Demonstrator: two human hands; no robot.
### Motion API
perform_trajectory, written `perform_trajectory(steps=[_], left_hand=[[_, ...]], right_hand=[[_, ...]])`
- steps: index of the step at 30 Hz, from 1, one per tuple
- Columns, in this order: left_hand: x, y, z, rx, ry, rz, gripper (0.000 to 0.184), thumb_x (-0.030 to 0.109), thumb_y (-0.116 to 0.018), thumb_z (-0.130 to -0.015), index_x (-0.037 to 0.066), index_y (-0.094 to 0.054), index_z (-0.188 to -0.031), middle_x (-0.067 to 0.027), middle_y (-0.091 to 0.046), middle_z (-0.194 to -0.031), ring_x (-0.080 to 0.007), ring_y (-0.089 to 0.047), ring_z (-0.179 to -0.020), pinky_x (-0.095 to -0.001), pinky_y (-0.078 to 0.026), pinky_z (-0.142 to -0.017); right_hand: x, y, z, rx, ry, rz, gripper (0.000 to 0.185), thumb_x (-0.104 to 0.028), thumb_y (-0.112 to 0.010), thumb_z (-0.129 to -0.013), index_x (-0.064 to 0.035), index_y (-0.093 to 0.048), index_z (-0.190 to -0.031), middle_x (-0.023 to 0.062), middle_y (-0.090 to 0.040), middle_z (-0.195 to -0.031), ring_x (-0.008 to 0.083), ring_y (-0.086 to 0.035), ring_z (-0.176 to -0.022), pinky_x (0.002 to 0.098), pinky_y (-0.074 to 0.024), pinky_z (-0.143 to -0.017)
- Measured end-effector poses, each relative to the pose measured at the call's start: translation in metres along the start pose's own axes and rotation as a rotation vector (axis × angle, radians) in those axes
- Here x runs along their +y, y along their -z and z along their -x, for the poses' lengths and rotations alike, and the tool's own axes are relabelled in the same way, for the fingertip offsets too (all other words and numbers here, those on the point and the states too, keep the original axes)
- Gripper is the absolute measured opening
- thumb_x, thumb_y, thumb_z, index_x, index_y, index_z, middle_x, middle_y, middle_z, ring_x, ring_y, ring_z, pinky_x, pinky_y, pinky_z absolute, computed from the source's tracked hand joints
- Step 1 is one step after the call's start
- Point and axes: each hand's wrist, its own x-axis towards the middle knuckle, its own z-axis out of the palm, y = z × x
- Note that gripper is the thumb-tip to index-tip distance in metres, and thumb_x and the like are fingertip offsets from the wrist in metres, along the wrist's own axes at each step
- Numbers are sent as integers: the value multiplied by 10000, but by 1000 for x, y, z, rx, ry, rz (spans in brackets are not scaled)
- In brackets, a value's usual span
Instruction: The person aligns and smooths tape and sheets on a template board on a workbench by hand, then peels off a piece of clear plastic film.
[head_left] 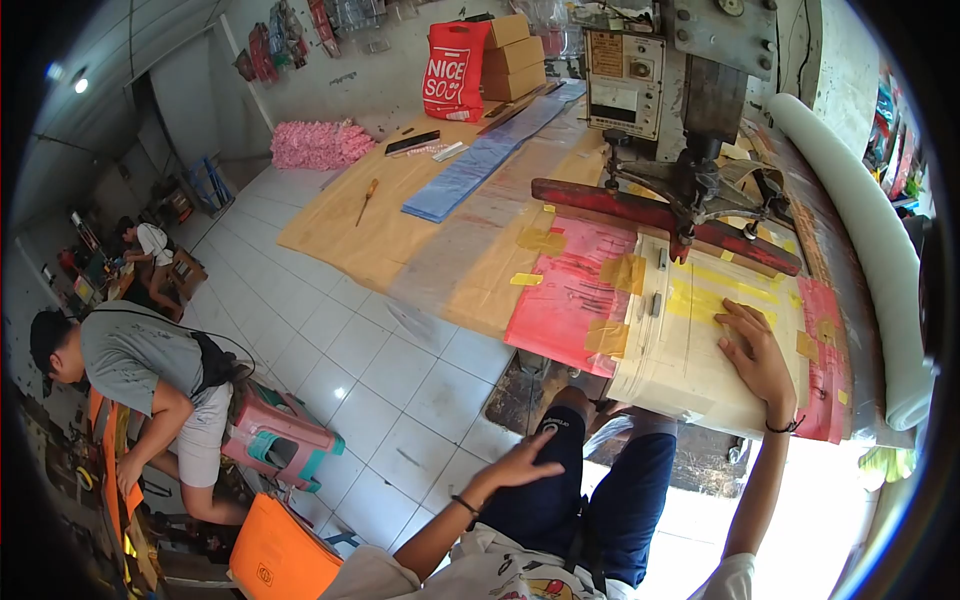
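My right hand [757,360] lies on a cream sheet [650,350] on the machine bed, its fingers spread over a yellow-taped patch. Red sheets [575,290] fixed with brown and yellow tape flank the cream one. Two small metal pieces, one of them a metal bar [656,304], sit on its left part. Just beyond my fingers, the long red bar [640,207] of a press [710,150] spans above the bed. My left hand [522,464] hovers near my thigh with fingers apart and nothing in it.
The wooden table holds blue plastic strips [480,165], a screwdriver [367,202], a red bag [452,75] and cardboard boxes [515,60]. A white roll [860,250] runs along the right. Orange sheets [283,550] and a stool [280,440] stand lower left, near a bending co-worker [150,360].
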Motion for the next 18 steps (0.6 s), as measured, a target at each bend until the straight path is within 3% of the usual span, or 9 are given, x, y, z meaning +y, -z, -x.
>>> perform_trajectory(steps=[1, 3, 6, 10, 13, 15, 16, 18], left_hand=[[17, -17, 5, 30, 36, -204, 929, 519, -737, -892, 185, -272, -1624, -408, -425, -1448, -552, -494, -1326, -521, -481, -1053], [66, -25, 1, 28, 288, -496, 749, 473, -729, -905, 233, -425, -1547, -420, -437, -1378, -567, -576, -1183, -506, -525, -989], [73, -22, 1, 87, 109, -634, 470, 306, -676, -947, 124, -570, -1367, -289, -566, -1159, -434, -676, -967, -479, -576, -795], [71, -35, 5, 48, -73, -665, 236, 109, -624, -893, 66, -655, -1123, -139, -658, -1001, -335, -703, -910, -438, -568, -702], [82, -43, 19, -98, -156, -600, 200, 153, -601, -899, 57, -721, -1027, -132, -723, -847, -298, -734, -795, -417, -572, -648], [98, -47, 27, -289, -22, -536, 144, 87, -606, -887, 18, -697, -975, -159, -732, -842, -335, -739, -816, -442, -587, -682], [101, -49, 36, -274, -39, -532, 113, 103, -628, -868, 19, -704, -870, -165, -740, -815, -339, -749, -786, -454, -593, -674], [107, -44, 47, -301, -60, -521, 110, 108, -645, -853, 20, -711, -854, -166, -741, -821, -334, -750, -780, -451, -595, -678]], right_hand=[[-1, 0, 0, 0, -7, -2, 338, -135, -703, -921, -32, -693, -1244, 162, -574, -1476, 375, -486, -1376, 454, -401, -1152], [0, -1, 0, -2, -17, -16, 335, -126, -700, -921, -30, -695, -1241, 161, -575, -1477, 378, -483, -1381, 454, -395, -1157], [2, -2, -1, 5, -34, -13, 329, -113, -695, -920, -24, -695, -1237, 165, -574, -1477, 378, -479, -1390, 451, -380, -1167], [7, -3, 1, -2, -40, 15, 336, -76, -688, -920, -8, -678, -1249, 174, -555, -1500, 362, -472, -1411, 432, -371, -1168], [6, -2, 0, -17, -50, 36, 327, -76, -677, -929, -2, -678, -1247, 183, -550, -1502, 366, -469, -1417, 430, -360, -1177], [6, -2, 0, -19, -57, 31, 325, -74, -669, -933, -3, -678, -1250, 185, -548, -1503, 365, -466, -1422, 428, -356, -1181], [6, -2, 0, -19, -61, 30, 324, -74, -666, -935, -3, -678, -1251, 186, -547, -1504, 365, -464, -1425, 426, -354, -1183], [2, -2, 0, -23, -64, 47, 327, -70, -660, -936, -3, -677, -1255, 189, -548, -1501, 364, -465, -1425, 426, -359, -1181]])
